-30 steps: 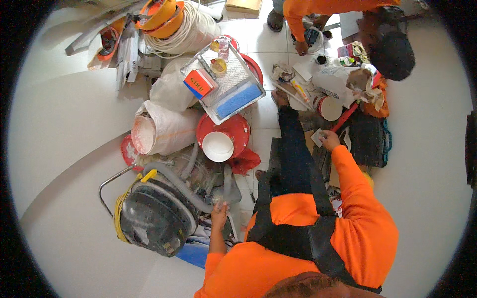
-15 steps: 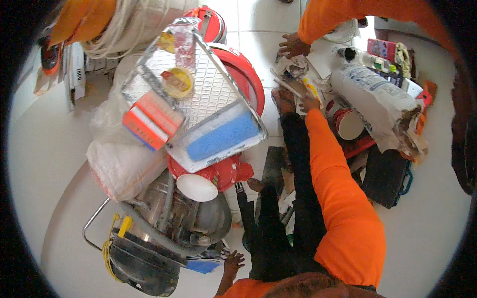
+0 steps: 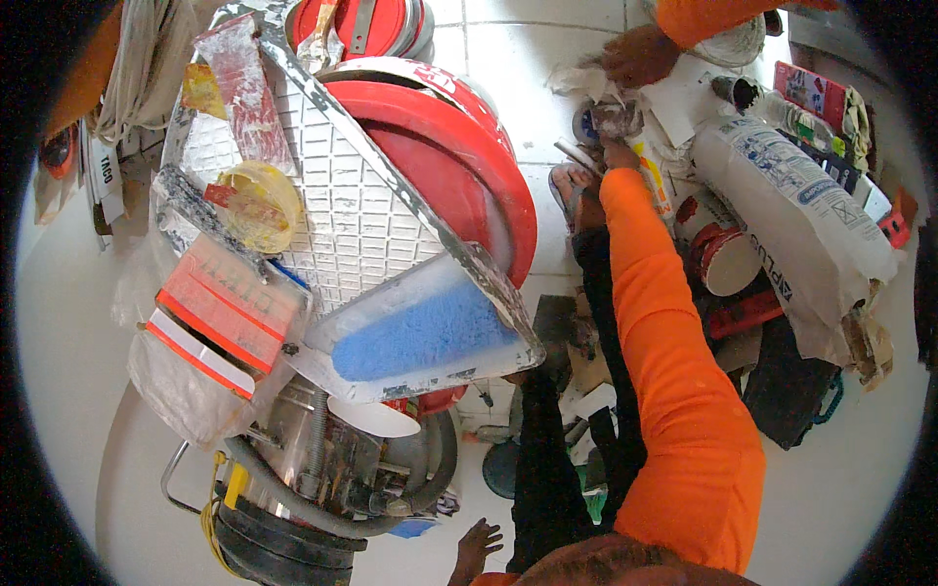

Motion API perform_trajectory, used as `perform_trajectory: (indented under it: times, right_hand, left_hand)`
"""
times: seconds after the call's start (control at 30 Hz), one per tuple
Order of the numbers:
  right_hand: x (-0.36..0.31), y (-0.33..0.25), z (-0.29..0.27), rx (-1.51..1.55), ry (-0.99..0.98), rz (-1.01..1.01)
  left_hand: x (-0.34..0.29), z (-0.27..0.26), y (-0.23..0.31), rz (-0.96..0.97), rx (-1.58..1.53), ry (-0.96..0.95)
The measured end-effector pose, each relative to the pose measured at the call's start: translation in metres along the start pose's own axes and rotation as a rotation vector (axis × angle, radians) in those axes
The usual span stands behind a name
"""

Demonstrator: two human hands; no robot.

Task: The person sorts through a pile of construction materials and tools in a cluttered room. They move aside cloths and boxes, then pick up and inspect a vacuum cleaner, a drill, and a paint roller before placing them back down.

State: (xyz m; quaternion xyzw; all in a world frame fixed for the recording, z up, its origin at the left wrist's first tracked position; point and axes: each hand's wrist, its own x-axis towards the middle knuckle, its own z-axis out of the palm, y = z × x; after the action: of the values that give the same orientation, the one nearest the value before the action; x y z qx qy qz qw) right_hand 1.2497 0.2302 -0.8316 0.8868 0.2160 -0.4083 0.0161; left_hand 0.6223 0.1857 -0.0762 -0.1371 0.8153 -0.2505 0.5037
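My right hand [image 3: 618, 154] reaches far forward, low over the tiles, fingers curled at a small dark roundish thing [image 3: 614, 119] with a blue edge; I cannot make out what it is. Just left of the hand is a thin white stick [image 3: 576, 154], and to its right lies a yellow and white tube [image 3: 651, 176]. Beyond is another person's hand [image 3: 640, 56] in an orange sleeve, beside crumpled pale wrapping [image 3: 578, 82]. My left hand [image 3: 479, 543] hangs near the lower edge, fingers apart, holding nothing.
At left, a white-stained paint tray [image 3: 352, 215] with a blue roller sleeve [image 3: 425, 332] rests on red buckets [image 3: 513, 186]. An orange-white box [image 3: 230, 313] sits at its edge. Below stands a vacuum cleaner [image 3: 293, 527]. A white sack [image 3: 772, 205] and a black case [image 3: 791, 391] lie at right.
My right hand has shifted farther forward to the small dark thing. The other person's hand has moved right. The paint tray and buckets appear larger as the view shifts.
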Motion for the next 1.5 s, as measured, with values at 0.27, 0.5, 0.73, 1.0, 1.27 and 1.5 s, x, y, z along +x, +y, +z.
perform_trajectory:
  times: [0.27,0.5,0.73,1.0,1.27,1.5]
  right_hand:
    - [-0.096,-0.028,-0.055,0.846,0.212,0.348]
    - [-0.265,-0.092,-0.179,1.509,-0.006,0.144]
    - [-0.411,-0.139,-0.316,1.561,0.014,0.001]
    - [-0.497,-0.214,-0.394,0.717,0.399,-0.721]
    - [-0.632,-0.283,-0.421,1.233,-0.278,-0.508]
    - [-0.704,-0.303,-0.440,1.349,-0.520,-0.351]
  left_hand:
    - [-0.040,0.025,0.024,0.268,0.101,-0.076]
    - [-0.028,0.000,-0.009,0.421,0.022,-0.157]
    - [-0.015,-0.041,-0.022,0.562,-0.001,-0.192]
    - [-0.034,-0.038,-0.029,0.759,0.095,-0.016]
    - [-0.214,0.068,0.090,1.698,0.108,-0.245]
    - [-0.335,0.075,0.114,1.687,0.177,-0.378]
